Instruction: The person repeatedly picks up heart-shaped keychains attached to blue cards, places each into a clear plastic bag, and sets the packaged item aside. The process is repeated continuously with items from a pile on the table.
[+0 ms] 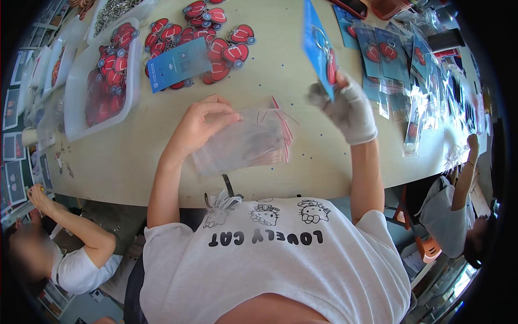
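My left hand (202,121) is bare and rests its fingertips on the top of a stack of clear zip bags with red seal lines (248,141) lying on the pale table (302,81). My right hand (348,108), in a white glove, holds up a blue backing card (317,46) with a red keychain and metal ring (330,62) attached to it, above the table and to the right of the bags.
Loose red keychains (210,32) and a blue card (178,65) lie at the back. A white tray of red keychains (105,81) stands left. Bagged blue cards (399,59) pile up at the right. Other people sit at the lower left (81,259) and right (448,210).
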A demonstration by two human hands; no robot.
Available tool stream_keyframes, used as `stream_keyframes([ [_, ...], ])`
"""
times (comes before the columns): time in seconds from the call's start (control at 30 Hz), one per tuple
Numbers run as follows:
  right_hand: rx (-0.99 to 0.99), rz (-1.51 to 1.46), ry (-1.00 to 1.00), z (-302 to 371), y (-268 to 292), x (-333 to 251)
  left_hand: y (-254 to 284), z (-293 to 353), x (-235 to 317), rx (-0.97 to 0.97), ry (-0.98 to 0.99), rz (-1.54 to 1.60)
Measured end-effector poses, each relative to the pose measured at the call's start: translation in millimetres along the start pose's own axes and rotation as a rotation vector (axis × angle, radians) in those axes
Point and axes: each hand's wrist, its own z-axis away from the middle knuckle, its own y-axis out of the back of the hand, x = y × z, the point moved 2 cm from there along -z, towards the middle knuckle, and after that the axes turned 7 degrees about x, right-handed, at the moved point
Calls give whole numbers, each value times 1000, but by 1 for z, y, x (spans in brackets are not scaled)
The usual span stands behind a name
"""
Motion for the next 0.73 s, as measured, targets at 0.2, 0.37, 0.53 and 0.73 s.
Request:
stream_keyframes([
  [0.2, 160, -439, -203, 17, -17, 74, -5, 4, -5, -86, -77, 140],
  [0.37, 179, -294, -168, 19, -22, 76, 8, 10, 12, -182, -71, 475],
  [0.53, 330, 396, 261, 26, -19, 2, 12, 3, 22, -85, 64, 88],
  [0.73, 294, 1017, 180, 32, 13, -34, 1, -13, 27, -153, 85, 118],
])
